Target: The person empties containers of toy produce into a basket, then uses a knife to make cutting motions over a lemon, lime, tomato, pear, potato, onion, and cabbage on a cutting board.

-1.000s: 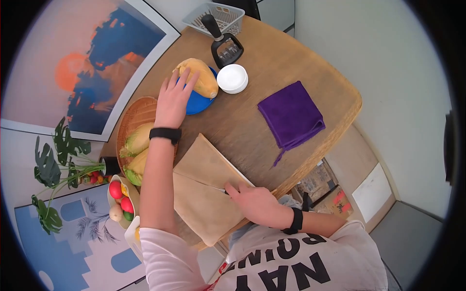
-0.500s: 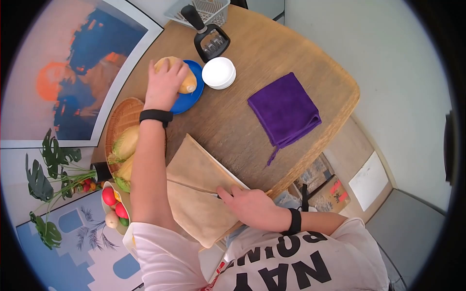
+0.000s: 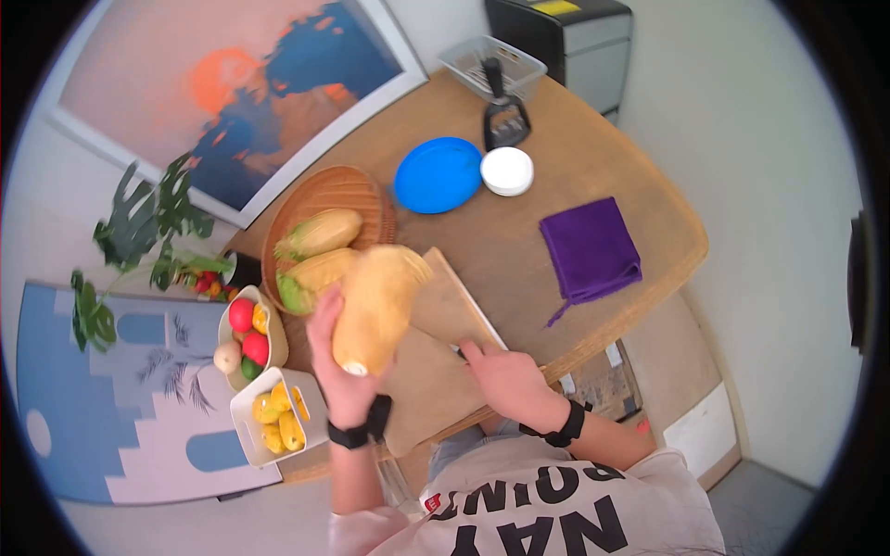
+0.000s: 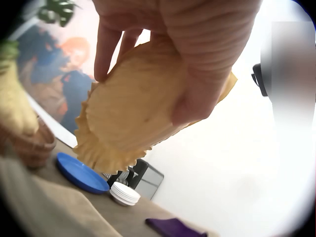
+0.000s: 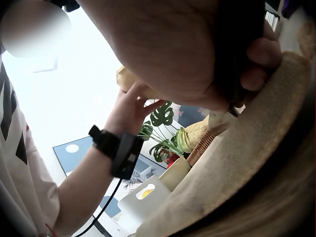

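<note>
My left hand [image 3: 350,397] grips a yellow-orange, loaf-shaped thing [image 3: 375,310], raised over the near left of the table. One end of it is ruffled and the other has a small pale tip; in the left wrist view my thumb and fingers span its sides. My right hand [image 3: 508,382] rests low at the edge of a beige cloth [image 3: 431,394]. Its fingers are curled round a black handle [image 5: 237,49], with a bit of metal [image 5: 233,110] showing at the fingertips; the rest of this tool is hidden. The blue plate [image 3: 438,176] stands bare farther back.
White bowls [image 3: 507,171], a black-handled shredder claw [image 3: 505,120] and a grey basket [image 3: 491,67] stand at the back. A purple cloth [image 3: 591,250] lies right. On the left are a wicker tray [image 3: 362,190] with corn and two white bins [image 3: 315,408] of toy produce.
My left hand has taken the loaf-shaped thing off the blue plate and brought it up and toward my body. The right hand stays at the beige cloth; the head view has shifted.
</note>
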The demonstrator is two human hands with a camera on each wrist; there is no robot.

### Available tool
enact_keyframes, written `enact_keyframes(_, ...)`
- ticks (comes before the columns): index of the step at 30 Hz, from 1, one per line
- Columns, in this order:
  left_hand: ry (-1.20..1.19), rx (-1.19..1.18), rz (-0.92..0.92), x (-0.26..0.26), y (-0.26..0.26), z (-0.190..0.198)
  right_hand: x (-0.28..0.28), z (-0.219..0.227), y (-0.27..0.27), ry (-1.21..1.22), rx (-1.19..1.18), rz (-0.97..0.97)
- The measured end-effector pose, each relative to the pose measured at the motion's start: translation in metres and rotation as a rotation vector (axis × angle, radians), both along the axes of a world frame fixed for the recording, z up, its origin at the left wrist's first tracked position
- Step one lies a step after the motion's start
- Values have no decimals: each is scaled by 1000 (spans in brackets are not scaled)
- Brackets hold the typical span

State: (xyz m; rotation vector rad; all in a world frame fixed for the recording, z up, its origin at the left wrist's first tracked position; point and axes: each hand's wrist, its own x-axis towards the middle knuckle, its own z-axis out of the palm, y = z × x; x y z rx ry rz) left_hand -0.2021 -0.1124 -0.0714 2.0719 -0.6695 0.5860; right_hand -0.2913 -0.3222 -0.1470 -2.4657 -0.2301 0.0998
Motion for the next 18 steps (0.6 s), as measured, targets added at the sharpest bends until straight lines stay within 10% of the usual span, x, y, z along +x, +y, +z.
enact_keyframes(8, 255, -396, 150, -77, 31, -91, 2, 6, 11, -12, -133, -25)
enact_keyframes(15, 518, -339, 176, -93, 60, -91, 0, -3, 17, -130, -205, -37)
enact_keyframes(18, 325, 83, 260, -94, 61, -94, 0, -5, 19, -116, -231, -53)
